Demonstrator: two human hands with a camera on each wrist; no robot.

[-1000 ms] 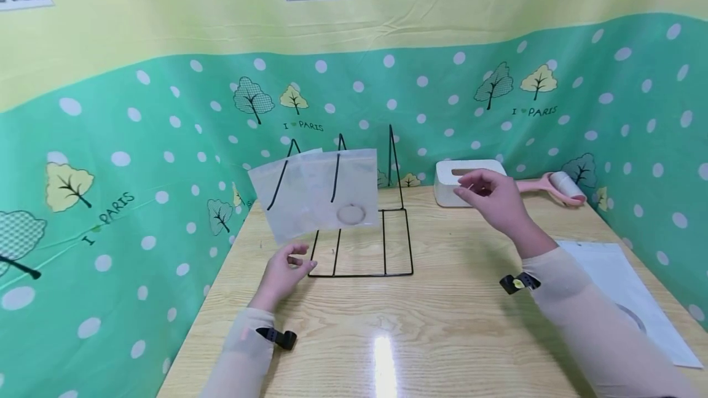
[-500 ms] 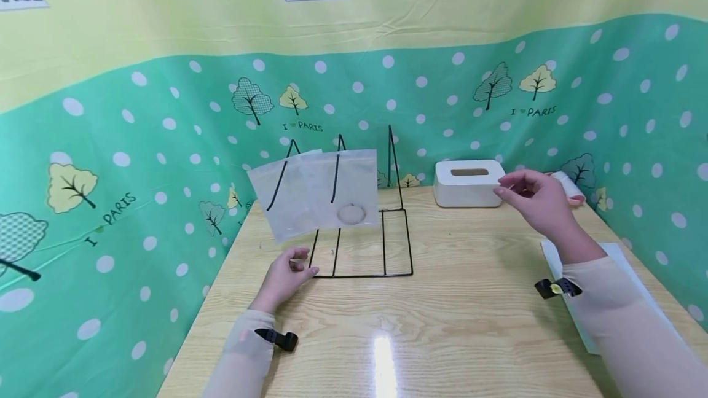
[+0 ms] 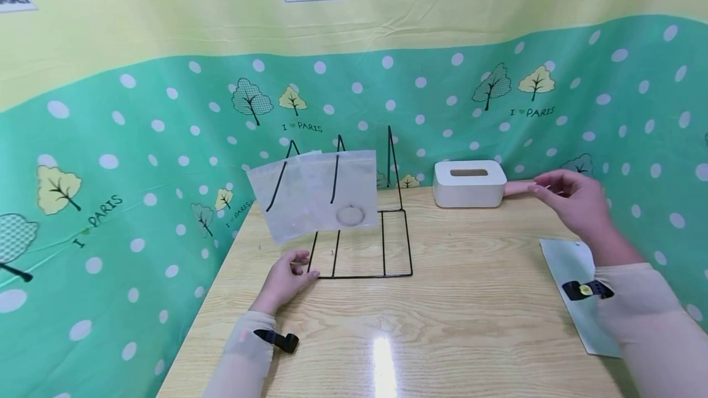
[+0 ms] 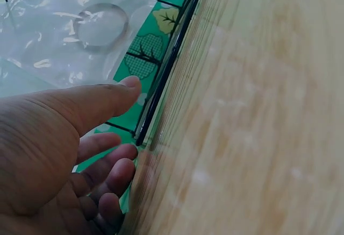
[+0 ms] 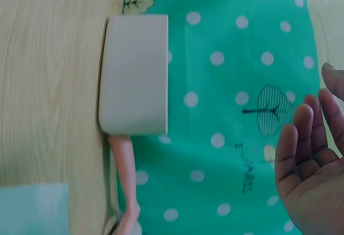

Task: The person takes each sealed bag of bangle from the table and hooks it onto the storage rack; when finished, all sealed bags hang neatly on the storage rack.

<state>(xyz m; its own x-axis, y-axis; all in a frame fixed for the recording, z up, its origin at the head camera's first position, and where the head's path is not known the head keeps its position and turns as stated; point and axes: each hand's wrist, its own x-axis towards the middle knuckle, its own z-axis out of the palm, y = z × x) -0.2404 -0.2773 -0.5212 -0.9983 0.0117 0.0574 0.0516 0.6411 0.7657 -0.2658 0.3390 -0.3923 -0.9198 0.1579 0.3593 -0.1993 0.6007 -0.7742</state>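
Observation:
A black wire rack (image 3: 383,244) stands on the table, with two translucent plastic bags (image 3: 354,183) overlapping across its left uprights. My left hand (image 3: 281,281) lies at the rack's front left corner. In the left wrist view its thumb and loosely bent fingers (image 4: 121,177) are apart, right by the wire corner, gripping nothing. My right hand (image 3: 576,201) hovers at the back right with nothing in it. Overlapping its fingertips in the head view is the pink handle (image 3: 517,187) of a lint roller, whose head is hidden. The right wrist view shows the fingers (image 5: 302,133) loosely curved.
A white tissue box (image 3: 469,184) stands at the back, beside the pink handle. A pale blue flat bag (image 3: 575,300) lies at the right, partly under my right forearm in view. Green and yellow patterned cloth (image 3: 166,140) encloses the table's back and sides.
My right hand has moved right, away from the tissue box, past the pink handle and across the lint roller's head. The left hand stays at the rack's corner.

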